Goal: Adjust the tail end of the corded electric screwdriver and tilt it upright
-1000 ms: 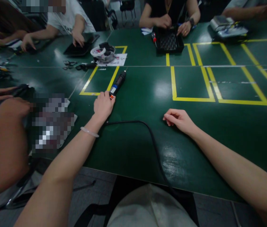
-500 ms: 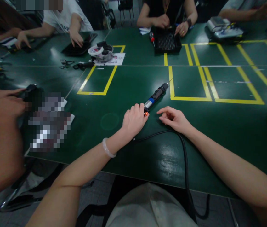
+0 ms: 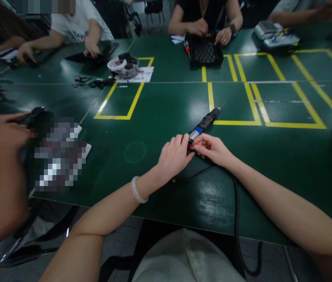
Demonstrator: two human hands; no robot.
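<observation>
An electric screwdriver [image 3: 203,124], black with a silver and blue band and a thin bit, points away to the upper right over the green table. My left hand [image 3: 175,156] is wrapped round its rear end. Beside it, my right hand [image 3: 214,149] has its fingertips pinched at the same rear end, by a small red-orange part [image 3: 193,145]. The fingers partly hide that part. A black cable [image 3: 235,203] runs under my right wrist and down over the table's front edge.
Yellow tape outlines [image 3: 236,123] mark the green table [image 3: 160,105]. Across it, a person works at a black tray [image 3: 206,56]. Tape rolls [image 3: 121,66] lie on paper at the back left. A neighbour's arm [image 3: 4,176] reaches in at left, near pixelated packets [image 3: 62,152].
The screwdriver and my left hand have shifted slightly right and towards me. My right hand, apart from the tool before, now has its fingers closed at the tool's rear end.
</observation>
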